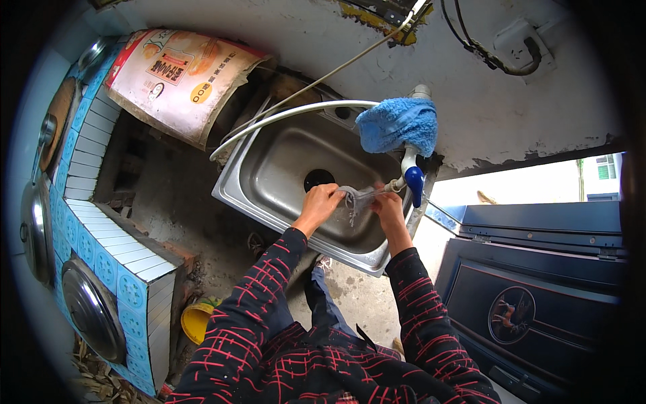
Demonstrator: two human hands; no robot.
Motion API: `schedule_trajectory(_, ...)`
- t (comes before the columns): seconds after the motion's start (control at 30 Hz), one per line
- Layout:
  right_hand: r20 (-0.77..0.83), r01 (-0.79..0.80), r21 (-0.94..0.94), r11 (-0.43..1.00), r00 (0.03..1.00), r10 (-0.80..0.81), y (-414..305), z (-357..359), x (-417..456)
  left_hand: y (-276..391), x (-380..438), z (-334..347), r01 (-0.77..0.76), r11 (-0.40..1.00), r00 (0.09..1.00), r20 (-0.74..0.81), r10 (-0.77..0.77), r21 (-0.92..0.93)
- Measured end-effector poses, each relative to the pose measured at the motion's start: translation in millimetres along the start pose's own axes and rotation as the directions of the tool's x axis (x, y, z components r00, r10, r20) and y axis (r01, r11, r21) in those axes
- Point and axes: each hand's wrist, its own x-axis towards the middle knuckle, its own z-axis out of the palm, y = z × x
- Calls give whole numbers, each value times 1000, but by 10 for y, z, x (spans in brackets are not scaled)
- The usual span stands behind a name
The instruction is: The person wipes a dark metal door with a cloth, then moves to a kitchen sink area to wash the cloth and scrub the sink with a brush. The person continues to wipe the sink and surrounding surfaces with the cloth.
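My left hand grips one end of a thin, pale, wet cloth over a stainless steel sink. At the cloth's other end is my right hand, its fingers bent around the edge and slightly blurred. The cloth hangs between both hands in running water, just below the spout of a tap with a blue lever handle. Above the tap, a blue fluffy towel is draped over the white pipe. The black drain lies beyond my left hand.
A white hose arches across the sink's far left corner. Left of the sink stand a printed cardboard piece and a tiled stove with metal lids. A yellow bucket sits on the floor. At right is a dark panelled door.
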Motion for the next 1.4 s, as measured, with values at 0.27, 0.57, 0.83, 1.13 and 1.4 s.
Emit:
schedule_trajectory(0.27,163,-1,77,997,987,-12,185,162,-222,-258,-47,54,431,666,902,277,-330,-609)
schedule_trajectory(0.57,289,518,-332,788,851,-438,1183,297,412,157,-113,-136,321,766,894,446,-50,-557)
schedule_trajectory(0.83,130,230,-440,868,973,-192,758,74,237,352,-162,-691,258,662,958,276,-79,-703)
schedule_trajectory(1.13,162,86,18,996,983,-87,93,488,-418,-754,20,34,562,428,788,300,-538,-708)
schedule_trajectory(1.4,269,476,-666,574,871,-411,73,744,-611,-750,67,764,489,121,746,343,-571,-864)
